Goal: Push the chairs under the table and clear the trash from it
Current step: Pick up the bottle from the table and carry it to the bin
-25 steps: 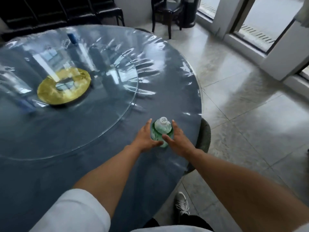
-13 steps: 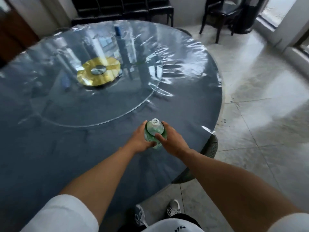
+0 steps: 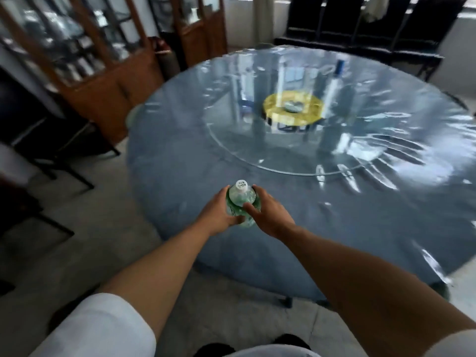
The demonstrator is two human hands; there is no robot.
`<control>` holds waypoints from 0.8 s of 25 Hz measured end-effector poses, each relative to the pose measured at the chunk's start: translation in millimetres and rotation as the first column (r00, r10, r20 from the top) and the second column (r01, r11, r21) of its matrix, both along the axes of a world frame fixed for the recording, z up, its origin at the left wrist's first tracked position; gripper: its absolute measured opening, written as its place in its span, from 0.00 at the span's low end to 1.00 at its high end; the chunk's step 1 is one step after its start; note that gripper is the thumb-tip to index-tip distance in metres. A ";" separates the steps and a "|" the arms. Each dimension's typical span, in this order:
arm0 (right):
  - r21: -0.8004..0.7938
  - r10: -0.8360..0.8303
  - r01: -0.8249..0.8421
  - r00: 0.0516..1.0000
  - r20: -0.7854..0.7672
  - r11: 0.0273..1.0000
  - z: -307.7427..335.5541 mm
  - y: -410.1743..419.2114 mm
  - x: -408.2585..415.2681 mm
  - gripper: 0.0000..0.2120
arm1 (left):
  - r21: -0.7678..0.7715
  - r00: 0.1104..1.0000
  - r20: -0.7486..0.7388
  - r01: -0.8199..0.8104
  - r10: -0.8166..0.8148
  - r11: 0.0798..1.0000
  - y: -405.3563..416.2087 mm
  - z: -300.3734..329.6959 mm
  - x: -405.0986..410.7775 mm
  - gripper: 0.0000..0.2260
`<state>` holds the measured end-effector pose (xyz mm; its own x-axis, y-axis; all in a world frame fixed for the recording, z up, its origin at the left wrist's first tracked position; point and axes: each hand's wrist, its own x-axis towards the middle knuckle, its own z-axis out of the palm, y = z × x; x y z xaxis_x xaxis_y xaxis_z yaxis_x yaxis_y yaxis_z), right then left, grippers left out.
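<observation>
Head view: my left hand (image 3: 219,211) and right hand (image 3: 268,215) clamp the upright green bottle (image 3: 240,202) above the table (image 3: 334,228) near edge; disposal pending, chair positions unconfirmed.

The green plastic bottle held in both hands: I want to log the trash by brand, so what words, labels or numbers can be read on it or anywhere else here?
White cap of the green plastic bottle: small dark marks, too blurred to read.
Bottle's green label, between left hand and right hand: pale print, too blurred and covered to read.
Round plastic-covered table: no text visible.
</observation>
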<state>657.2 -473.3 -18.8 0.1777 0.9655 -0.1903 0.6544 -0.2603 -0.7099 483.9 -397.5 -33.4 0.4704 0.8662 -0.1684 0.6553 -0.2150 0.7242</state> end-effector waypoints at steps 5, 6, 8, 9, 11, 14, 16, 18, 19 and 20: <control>-0.004 0.193 -0.193 0.981 0.003 0.981 5.1 42.1 -145.2 0.31 | -0.014 0.974 0.068 -0.217 0.218 0.976 1.5 3.7 -151.8 0.41; -0.008 0.227 -0.227 0.974 0.005 0.974 3.8 47.8 -175.1 0.31 | -0.015 0.965 0.085 -0.248 0.248 0.969 2.6 0.5 -184.0 0.42; -0.016 0.302 -0.302 0.953 0.019 0.953 0.7 58.1 -232.3 0.32 | -0.027 0.948 0.092 -0.304 0.305 0.952 1.6 -3.5 -244.8 0.44; -0.017 0.340 -0.340 0.940 0.031 0.940 -1.1 62.5 -260.7 0.32 | -0.038 0.936 0.083 -0.340 0.342 0.940 -1.4 -4.9 -273.0 0.43; -0.019 0.395 -0.394 0.918 0.050 0.919 -4.5 69.5 -305.4 0.32 | -0.035 0.903 0.082 -0.419 0.421 0.907 -10.4 -5.3 -314.5 0.37; -0.052 0.501 -0.498 0.863 0.063 0.865 -12.7 74.8 -373.9 0.33 | -0.046 0.849 0.089 -0.519 0.521 0.853 -28.8 -14.9 -378.4 0.37; -0.077 0.568 -0.564 0.821 0.060 0.822 -20.7 78.0 -414.4 0.33 | -0.049 0.811 0.072 -0.579 0.581 0.814 -40.2 -21.8 -415.2 0.37; -0.088 0.624 -0.619 0.779 0.054 0.780 -29.9 81.9 -448.8 0.32 | -0.056 0.768 0.054 -0.636 0.638 0.770 -47.8 -31.2 -446.3 0.38; -0.095 0.648 -0.642 0.760 0.046 0.761 -33.8 83.6 -462.6 0.32 | -0.070 0.752 0.044 -0.655 0.658 0.752 -50.6 -34.2 -458.5 0.39; -0.106 0.675 -0.669 0.737 0.041 0.736 -38.0 86.5 -478.4 0.32 | -0.084 0.733 0.035 -0.675 0.679 0.733 -53.4 -36.7 -471.4 0.39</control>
<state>178.9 -386.8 -56.8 -0.4956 0.8209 -0.2837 0.7280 0.2144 -0.6512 12.5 -450.8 -70.1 -0.2257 0.9482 -0.2236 0.5660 0.3144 0.7621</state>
